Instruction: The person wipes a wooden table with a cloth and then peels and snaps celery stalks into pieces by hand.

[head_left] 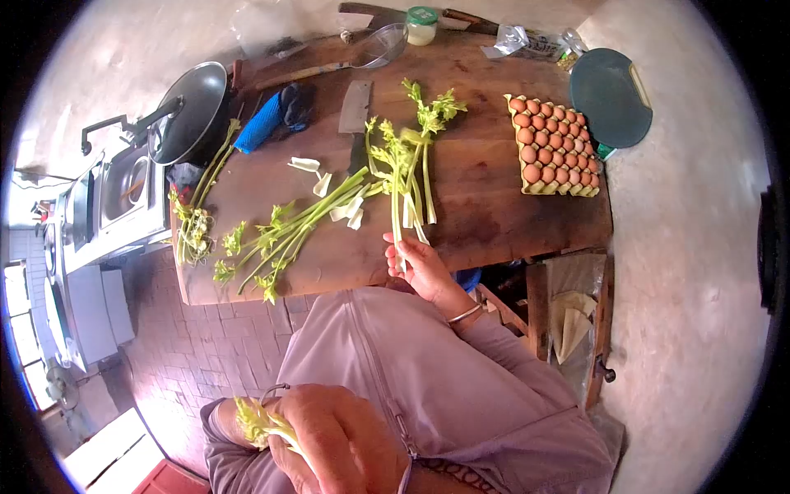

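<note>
My right hand (pixel 421 267), a bangle at its wrist, is closed round the lower end of a pale celery stalk (pixel 397 202) at the table's front edge. That stalk's leafy top lies among other leafy celery stalks (pixel 428 177) on the wood. Close to the camera, at the bottom, my left hand (pixel 337 440) is closed on a small leafy celery sprig (pixel 262 421); part of the sprig is hidden by the fingers. Left of the right hand lies a spread of green celery stalks (pixel 317 210), with short white celery pieces (pixel 350 210) beside them.
A cleaver (pixel 356 107) lies behind the celery on the wooden table (pixel 477 202). A tray of eggs (pixel 555 148) and a dark round board (pixel 611 97) are at the right. A strainer (pixel 380 48), a blue bundle (pixel 262 123), a wok (pixel 193 111) and wilted greens (pixel 195 235) stand further off.
</note>
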### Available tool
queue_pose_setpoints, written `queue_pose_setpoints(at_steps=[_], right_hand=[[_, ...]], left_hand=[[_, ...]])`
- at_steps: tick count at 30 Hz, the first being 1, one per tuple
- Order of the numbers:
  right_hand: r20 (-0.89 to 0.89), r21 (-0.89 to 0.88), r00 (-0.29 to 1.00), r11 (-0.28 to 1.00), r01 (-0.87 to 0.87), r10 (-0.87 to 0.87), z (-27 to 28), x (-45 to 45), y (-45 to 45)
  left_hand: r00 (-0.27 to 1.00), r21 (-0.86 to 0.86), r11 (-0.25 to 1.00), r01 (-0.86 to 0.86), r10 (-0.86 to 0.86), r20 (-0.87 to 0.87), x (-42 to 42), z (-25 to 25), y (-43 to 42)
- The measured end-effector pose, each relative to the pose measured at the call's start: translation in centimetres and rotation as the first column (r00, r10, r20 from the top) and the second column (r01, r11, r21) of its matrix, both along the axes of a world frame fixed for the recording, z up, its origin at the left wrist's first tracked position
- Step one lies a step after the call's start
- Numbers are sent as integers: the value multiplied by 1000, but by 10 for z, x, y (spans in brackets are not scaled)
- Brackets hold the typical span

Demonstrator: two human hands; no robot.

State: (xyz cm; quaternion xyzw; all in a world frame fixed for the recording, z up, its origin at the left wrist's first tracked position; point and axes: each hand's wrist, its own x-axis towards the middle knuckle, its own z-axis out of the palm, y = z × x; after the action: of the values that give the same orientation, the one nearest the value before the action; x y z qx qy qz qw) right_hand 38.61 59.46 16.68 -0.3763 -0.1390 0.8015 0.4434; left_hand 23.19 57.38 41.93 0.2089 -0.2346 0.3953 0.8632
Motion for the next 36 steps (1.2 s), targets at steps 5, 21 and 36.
queue_pose_setpoints(at_steps=[5, 21, 36], right_hand=[[85, 153, 992, 983, -105, 93, 5, -14, 9], [704, 210, 617, 727, -654, 351, -29, -21, 9], [951, 260, -95, 928, -268, -294, -130, 78, 81]], left_hand=[[1000, 28, 999, -19, 19, 8, -20, -11, 5], [-138, 888, 445, 113, 892, -430, -86, -106, 51], [-597, 555, 604, 572, 771, -223, -84, -253, 97]])
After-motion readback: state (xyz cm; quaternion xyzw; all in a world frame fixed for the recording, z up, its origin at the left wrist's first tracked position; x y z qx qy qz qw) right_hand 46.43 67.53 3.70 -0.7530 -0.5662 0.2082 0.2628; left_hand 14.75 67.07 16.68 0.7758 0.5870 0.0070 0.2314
